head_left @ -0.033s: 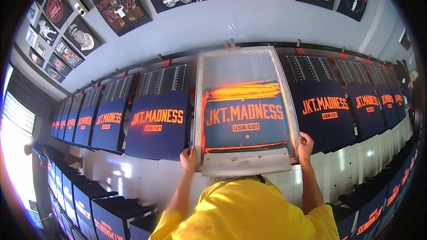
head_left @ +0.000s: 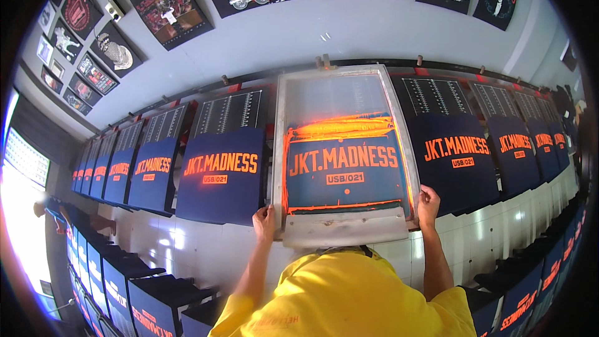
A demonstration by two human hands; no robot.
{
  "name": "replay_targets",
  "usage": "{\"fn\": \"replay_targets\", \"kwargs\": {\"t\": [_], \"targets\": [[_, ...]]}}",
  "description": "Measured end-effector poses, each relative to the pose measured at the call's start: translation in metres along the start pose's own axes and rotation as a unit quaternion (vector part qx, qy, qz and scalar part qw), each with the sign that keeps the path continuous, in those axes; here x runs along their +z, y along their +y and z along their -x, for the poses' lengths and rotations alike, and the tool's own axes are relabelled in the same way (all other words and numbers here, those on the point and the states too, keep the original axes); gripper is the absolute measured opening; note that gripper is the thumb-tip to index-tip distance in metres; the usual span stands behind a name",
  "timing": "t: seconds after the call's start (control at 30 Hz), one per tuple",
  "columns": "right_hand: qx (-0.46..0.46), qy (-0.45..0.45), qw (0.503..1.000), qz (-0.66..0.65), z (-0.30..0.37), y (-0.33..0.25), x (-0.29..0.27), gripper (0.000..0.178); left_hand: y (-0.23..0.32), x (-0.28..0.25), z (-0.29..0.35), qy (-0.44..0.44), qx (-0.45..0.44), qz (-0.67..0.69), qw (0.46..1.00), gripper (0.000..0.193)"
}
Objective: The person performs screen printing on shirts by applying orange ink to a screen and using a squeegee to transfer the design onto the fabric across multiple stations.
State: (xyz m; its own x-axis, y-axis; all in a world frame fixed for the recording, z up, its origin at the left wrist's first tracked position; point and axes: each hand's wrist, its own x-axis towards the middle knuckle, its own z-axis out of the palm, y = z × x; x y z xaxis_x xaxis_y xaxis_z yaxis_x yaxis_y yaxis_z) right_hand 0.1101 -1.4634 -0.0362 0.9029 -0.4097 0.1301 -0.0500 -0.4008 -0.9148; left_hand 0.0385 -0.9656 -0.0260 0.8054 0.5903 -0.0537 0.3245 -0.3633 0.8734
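Observation:
In front of me lies a silk-screen frame (head_left: 280, 150), a pale rectangle with see-through mesh, over a dark blue fabric panel. A thick band of orange ink (head_left: 340, 127) crosses the mesh above orange block lettering. Across the near end rests a wide pale bar like a squeegee (head_left: 343, 229). My left hand (head_left: 264, 223) is closed on the frame's left side near the front corner. My right hand (head_left: 428, 206) grips the right side, slightly farther up. The parts of the fingers on the frame's edges are partly hidden.
Dark blue printed panels on boards stand in a row to the left (head_left: 218, 175) and right (head_left: 458, 162). Behind runs a dark rail (head_left: 249, 80). More printed panels (head_left: 146, 315) are behind me, beyond the tiled floor (head_left: 480, 231). Another person (head_left: 68, 215) is at far left.

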Motion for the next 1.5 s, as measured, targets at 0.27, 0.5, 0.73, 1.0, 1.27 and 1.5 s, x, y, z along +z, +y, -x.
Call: {"fn": "replay_targets", "kwargs": {"t": [0.27, 0.5, 0.73, 1.0, 1.27, 1.5], "targets": [[0.005, -0.005, 0.999, 0.032, -0.008, -0.005, 0.008, 0.021, 0.011, -0.002, -0.011, -0.013, -0.003, -0.023, 1.0, 0.041], [-0.002, 0.002, 1.0, 0.011, -0.01, -0.004, 0.014, 0.02, 0.007, -0.001, -0.025, -0.016, 0.003, -0.03, 0.999, 0.041], [-0.007, 0.012, 1.0, 0.007, -0.012, 0.008, 0.02, 0.021, 0.015, -0.008, -0.024, -0.04, -0.035, -0.001, 0.999, 0.037], [-0.019, 0.029, 0.999, 0.018, -0.008, 0.01, 0.024, 0.017, -0.002, -0.008, -0.034, -0.041, -0.05, -0.006, 0.998, 0.035], [0.016, 0.013, 0.999, 0.039, -0.008, 0.003, 0.03, 0.015, -0.009, -0.009, -0.042, -0.058, 0.019, -0.172, 0.983, 0.031], [-0.006, 0.017, 1.0, -0.016, -0.01, 0.03, 0.03, 0.014, 0.005, -0.005, -0.037, -0.038, -0.018, -0.195, 0.98, 0.038]]}}
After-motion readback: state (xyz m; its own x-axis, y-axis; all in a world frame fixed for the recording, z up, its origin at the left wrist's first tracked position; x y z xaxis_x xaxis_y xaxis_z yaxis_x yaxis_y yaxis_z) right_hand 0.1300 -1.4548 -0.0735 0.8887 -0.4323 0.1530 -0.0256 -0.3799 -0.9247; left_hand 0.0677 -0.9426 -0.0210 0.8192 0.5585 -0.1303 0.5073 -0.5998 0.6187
